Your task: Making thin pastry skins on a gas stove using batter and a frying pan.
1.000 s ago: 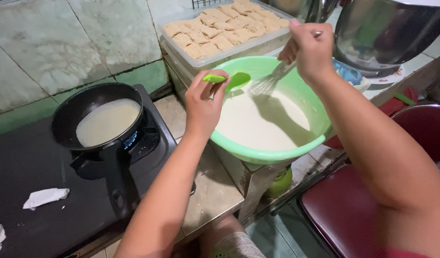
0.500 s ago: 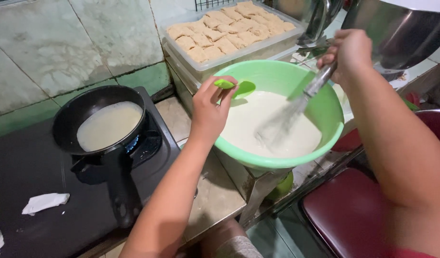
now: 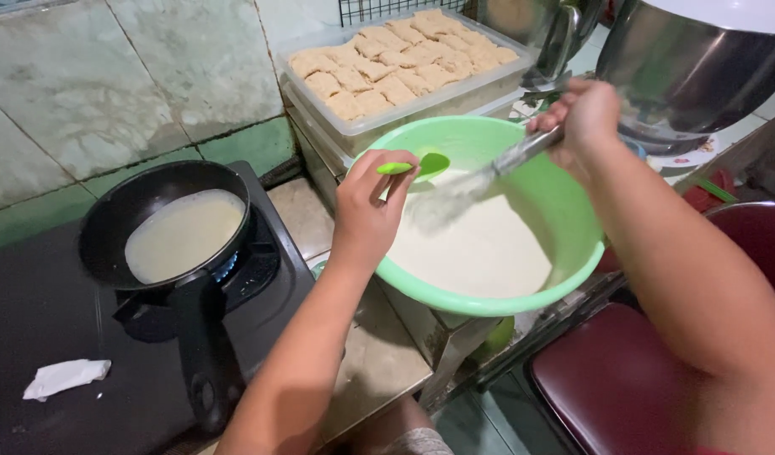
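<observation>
The left hand (image 3: 366, 211) reaches in and pinches a green spoon (image 3: 413, 165) at the green bowl (image 3: 564, 211) rim — the right hand (image 3: 583, 122), fingers curled tight, holds a whisk (image 3: 489, 173) slanting down into the white batter (image 3: 480, 248).

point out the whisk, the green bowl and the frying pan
whisk (image 3: 522, 153), head view, on its metal handle
green bowl (image 3: 564, 211), head view, on its bare inner wall
frying pan (image 3: 109, 227), head view, on its black inner rim

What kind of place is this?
Most likely a small home or food-stall kitchen: a black pan of batter on a gas stove, a green mixing bowl and a tray of fried pieces.
</observation>
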